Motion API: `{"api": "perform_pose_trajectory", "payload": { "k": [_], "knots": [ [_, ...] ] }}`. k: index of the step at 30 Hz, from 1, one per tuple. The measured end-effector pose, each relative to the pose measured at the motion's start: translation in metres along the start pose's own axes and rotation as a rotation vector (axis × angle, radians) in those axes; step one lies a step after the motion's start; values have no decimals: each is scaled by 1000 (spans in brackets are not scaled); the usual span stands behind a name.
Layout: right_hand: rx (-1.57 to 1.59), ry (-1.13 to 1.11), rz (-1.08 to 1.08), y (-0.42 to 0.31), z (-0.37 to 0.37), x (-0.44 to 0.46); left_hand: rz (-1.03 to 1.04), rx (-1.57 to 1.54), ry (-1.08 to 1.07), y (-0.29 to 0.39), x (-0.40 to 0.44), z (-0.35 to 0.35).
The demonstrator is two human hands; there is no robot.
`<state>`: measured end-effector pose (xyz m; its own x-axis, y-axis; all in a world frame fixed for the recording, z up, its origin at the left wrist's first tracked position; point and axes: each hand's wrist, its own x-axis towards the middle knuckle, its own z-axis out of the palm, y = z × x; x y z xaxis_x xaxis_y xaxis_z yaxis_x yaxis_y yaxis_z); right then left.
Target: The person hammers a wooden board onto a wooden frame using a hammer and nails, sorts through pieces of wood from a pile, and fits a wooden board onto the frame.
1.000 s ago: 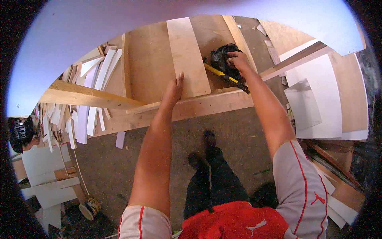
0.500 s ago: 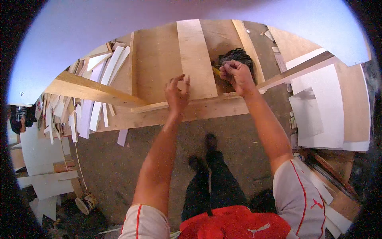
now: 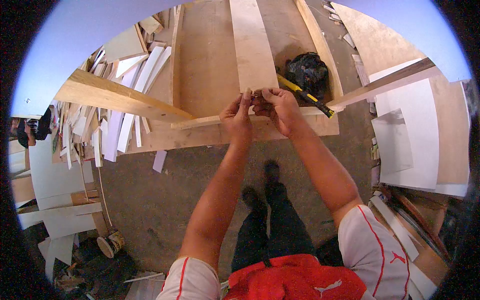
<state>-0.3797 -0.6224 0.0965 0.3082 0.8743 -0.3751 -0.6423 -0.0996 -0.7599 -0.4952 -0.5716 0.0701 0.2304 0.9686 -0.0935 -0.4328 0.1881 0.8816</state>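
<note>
My left hand [image 3: 238, 116] and my right hand [image 3: 281, 111] meet above the front rail [image 3: 205, 121] of a wooden frame. Both are closed, thumbs against fingertips; anything between them is too small to make out. Just beyond them, a pale wooden strip [image 3: 252, 45] runs lengthwise over the frame's plywood panel [image 3: 207, 55]. Right of my right hand, a tool with a yellow-and-black handle [image 3: 302, 93] lies slanted, one end over the front rail. A crumpled black plastic bag [image 3: 306, 72] sits beside it, inside the frame.
A wooden beam [image 3: 120, 95] angles off to the left and another [image 3: 390, 82] to the right. Piled offcuts [image 3: 120, 132] lie at left. White sheets [image 3: 407, 140] lean at right. A tub [image 3: 111, 244] stands on the floor at lower left.
My right hand has moved left from the black bag, and my left hand right, so they now meet. The view has shifted, and the yellow-and-black tool shows more fully.
</note>
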Motion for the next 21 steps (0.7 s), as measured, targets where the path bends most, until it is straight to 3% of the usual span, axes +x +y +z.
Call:
{"api": "perform_pose_trajectory", "payload": {
  "k": [5, 6, 8, 11, 12, 14, 17, 18, 21],
  "knots": [
    [-454, 99, -232, -9, -11, 1, -3, 124, -50, -5, -4, 12],
    [-521, 129, -274, -13, -20, 6, 36, 261, -77, -10, -2, 15],
    [-690, 378, -455, -27, -58, 28, 123, 539, -122, -18, 6, 16],
    [-1130, 748, -688, -45, -129, 68, 610, 1263, -303, -32, 26, 7],
    [-1265, 856, -702, -51, -144, 76, 649, 1325, -296, -39, 29, 6],
    [-1366, 957, -525, -64, -157, 83, 728, 1451, -282, -57, 35, 5],
    [-1420, 813, -199, -67, -177, 111, 810, 1557, -345, -75, 40, -3],
    [-1363, 915, -212, -60, -180, 121, 823, 1575, -352, -77, 40, -3],
    [-1472, 732, -429, -52, -183, 133, 827, 1566, -348, -73, 42, -1]
  ]
}}
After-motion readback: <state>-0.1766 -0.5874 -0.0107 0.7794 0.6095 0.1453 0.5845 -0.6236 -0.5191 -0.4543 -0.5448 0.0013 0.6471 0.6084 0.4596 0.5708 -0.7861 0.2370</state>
